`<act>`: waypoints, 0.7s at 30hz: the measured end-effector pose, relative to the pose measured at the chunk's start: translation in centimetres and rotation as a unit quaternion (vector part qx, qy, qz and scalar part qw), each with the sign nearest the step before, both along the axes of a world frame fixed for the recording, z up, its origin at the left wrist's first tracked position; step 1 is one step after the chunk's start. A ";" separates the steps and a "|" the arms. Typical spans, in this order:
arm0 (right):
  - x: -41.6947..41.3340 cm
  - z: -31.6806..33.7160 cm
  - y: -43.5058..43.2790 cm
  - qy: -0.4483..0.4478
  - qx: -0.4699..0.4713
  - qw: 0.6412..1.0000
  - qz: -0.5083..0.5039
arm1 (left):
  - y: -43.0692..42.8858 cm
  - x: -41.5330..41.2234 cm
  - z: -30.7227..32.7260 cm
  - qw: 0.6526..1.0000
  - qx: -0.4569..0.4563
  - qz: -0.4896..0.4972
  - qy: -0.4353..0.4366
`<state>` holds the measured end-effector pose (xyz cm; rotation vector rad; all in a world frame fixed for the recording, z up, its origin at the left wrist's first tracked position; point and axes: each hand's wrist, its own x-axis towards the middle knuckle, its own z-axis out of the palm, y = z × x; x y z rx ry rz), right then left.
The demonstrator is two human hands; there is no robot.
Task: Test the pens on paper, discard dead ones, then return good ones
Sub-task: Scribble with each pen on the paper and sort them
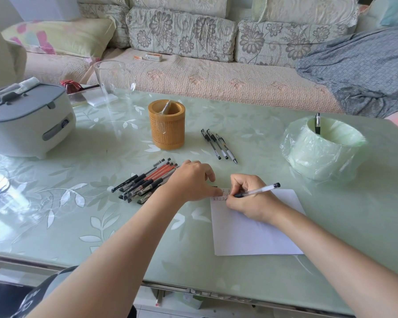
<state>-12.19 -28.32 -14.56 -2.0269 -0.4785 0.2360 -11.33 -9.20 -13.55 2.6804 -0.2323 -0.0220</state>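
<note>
The right hand (247, 199) holds a clear plastic pen with a black end (257, 190). Its grip pinches the pen low on the barrel, and the tip touches the white sheet of paper (251, 232). The paper lies flat on the pale green glass tabletop with leaf pattern (78, 226), near the front edge and a little toward the right side. Small rows of written marks show at the far left corner of the sheet, just where the pen tip is.

The left hand (192, 180) rests on the tabletop beside this corner, and its thumb tip presses on the paper. Its other fingers are bent downward. A small black thing shows under them, and I cannot tell if the grip holds it.

A pile of black and red pens (147, 182) lies at the left of the left hand, partly under it. Three more black-capped pens (218, 144) lie side by side farther toward the far edge, apart from the pile. The round brown woven pen holder (167, 129) stands upright to the left of those three pens.

Near the right edge stands a small round bin lined with a light green plastic bag (324, 152), and one black pen (317, 123) stands inside it. At the left edge sits a white box with a grey lid (25, 125), and behind it, near the far edge, a clear glass vase (114, 83).
</note>
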 end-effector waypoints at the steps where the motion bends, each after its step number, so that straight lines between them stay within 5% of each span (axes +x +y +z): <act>1: 0.0 0.0 0.0 0.001 0.000 1.000 -0.004 | 0.0 0.0 0.0 1.000 -0.001 0.000 -0.002; 8: 0.5 -0.3 -0.4 0.043 0.115 0.988 -0.094 | 0.3 -0.3 0.2 1.000 -0.013 -0.018 0.002; 21: 0.3 2.1 0.1 0.098 0.229 0.963 -0.104 | 1.4 -1.3 0.7 0.999 0.012 -0.006 -0.036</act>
